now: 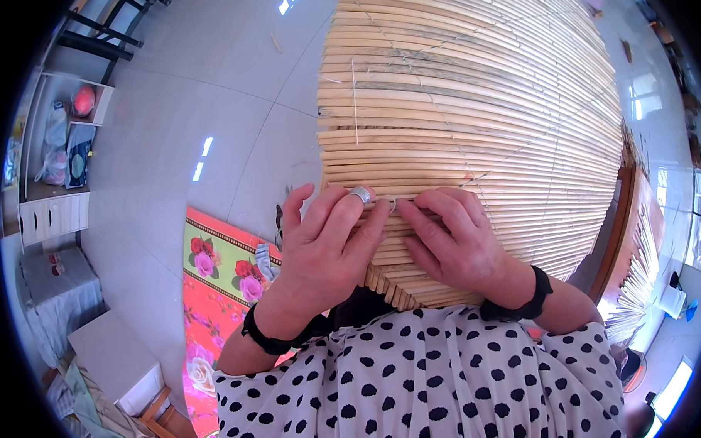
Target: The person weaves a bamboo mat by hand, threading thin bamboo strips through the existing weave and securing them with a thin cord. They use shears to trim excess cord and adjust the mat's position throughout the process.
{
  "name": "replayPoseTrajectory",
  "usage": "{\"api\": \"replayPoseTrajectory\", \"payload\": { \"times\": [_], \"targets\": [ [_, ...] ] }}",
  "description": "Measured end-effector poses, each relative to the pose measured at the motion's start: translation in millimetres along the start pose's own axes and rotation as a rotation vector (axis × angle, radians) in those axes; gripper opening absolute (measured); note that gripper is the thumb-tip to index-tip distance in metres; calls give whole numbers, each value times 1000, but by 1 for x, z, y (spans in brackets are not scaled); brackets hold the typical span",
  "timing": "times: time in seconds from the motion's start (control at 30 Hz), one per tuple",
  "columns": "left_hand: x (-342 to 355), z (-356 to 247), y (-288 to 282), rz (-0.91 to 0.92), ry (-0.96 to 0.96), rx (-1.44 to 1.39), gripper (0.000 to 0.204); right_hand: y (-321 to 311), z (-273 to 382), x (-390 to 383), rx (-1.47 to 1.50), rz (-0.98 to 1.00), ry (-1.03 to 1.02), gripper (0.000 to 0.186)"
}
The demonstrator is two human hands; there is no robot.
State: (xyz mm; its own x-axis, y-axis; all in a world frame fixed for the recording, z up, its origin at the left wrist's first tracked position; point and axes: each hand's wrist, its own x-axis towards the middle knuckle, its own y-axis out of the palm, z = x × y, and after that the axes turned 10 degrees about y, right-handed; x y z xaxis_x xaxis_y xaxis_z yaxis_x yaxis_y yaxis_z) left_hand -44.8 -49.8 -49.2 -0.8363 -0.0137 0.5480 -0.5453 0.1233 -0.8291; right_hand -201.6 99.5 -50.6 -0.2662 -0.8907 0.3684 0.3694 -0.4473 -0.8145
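A large mat of pale reed sticks (486, 121) lies in front of me, its sticks running side to side and bound by thin string. At its near part, my left hand (324, 239) pinches a short bit of white string (393, 205) between thumb and fingers. A silver band (360, 194), perhaps a thimble, sits on one of its fingers. My right hand (459, 242) has its fingertips closed at the other side of the string, resting on the sticks. A thin, straight white strand (355, 103) lies across the mat farther off.
Floral red and green cloth (214, 301) lies to the left. Beyond it are a shelf unit (57, 214) with bags and a grey-covered box (60, 291). A bundle of loose sticks (635, 286) stands at the right beside a wooden edge (617, 233).
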Motion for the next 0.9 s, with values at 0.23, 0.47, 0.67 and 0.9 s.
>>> {"api": "replayPoseTrajectory", "payload": {
  "times": [0.23,0.47,0.67,0.9],
  "targets": [
    [1,4,-6,60,-13,-54,31,1,0,0,-21,13,11,41],
    [3,8,-10,23,-58,-108,37,-1,1,2,-19,33,17,40],
    [-8,27,-21,-153,-236,-202,40,1,1,2,-6,-2,1,41],
    [-11,29,-20,-100,-184,-243,31,-3,1,-1,-1,62,10,42]
  ]
}}
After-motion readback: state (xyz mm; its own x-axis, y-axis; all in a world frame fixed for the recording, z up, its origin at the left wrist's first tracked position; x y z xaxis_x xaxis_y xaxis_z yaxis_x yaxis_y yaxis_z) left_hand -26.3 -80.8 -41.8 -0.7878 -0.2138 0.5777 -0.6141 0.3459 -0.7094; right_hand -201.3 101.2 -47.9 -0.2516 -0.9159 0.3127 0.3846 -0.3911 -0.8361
